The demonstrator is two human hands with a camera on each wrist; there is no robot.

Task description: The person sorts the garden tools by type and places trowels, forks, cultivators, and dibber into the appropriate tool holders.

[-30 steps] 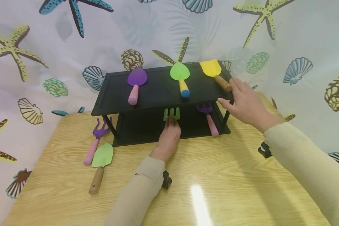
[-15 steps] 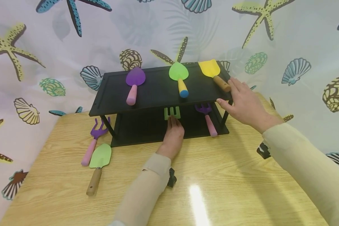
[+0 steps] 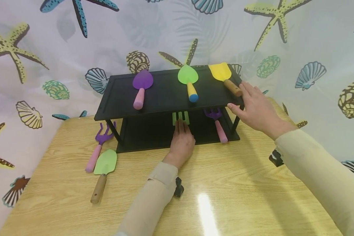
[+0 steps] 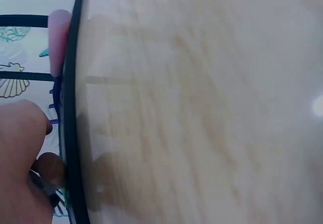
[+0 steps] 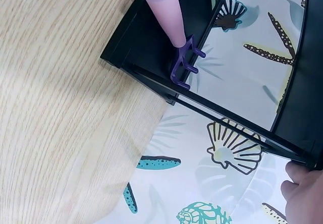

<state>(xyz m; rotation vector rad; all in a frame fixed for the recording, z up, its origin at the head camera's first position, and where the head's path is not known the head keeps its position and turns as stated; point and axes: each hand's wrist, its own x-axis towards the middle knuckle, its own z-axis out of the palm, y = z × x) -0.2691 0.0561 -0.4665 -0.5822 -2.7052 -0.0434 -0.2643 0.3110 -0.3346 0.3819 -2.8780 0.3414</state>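
At the center of the frame, your left hand (image 3: 181, 141) is reaching onto the lower tier of the black two-tier shelf (image 3: 163, 93) and gripping the green three-tined hand fork (image 3: 180, 116), fingers drawn close together; your palm is partly hiding the grip. The fork is lying on that lower tier, its tines pointing away from you, and in the left wrist view its rounded brown handle end (image 4: 51, 168) is showing beside your thumb.

Right of center, your right hand (image 3: 258, 111) is resting on the upper tier's right front corner, fingers straight, thumb standing apart. Your fingertips are lying just beside the wooden handle of the bright yellow square-edged shovel (image 3: 220, 72). Left of it on that tier, the lime-green trowel with a yellow, blue-ended handle (image 3: 187, 75) and the purple trowel with a pink handle (image 3: 143, 80) are lying apart.

Below, right of your left hand, a purple pronged fork with a pink handle (image 3: 220, 131) is lying on the lower tier. At the frame's left, a matching purple fork (image 3: 97, 151) and a pale green trowel with a wooden handle (image 3: 106, 162) are lying side by side on the wood-grain bench (image 3: 230, 183).
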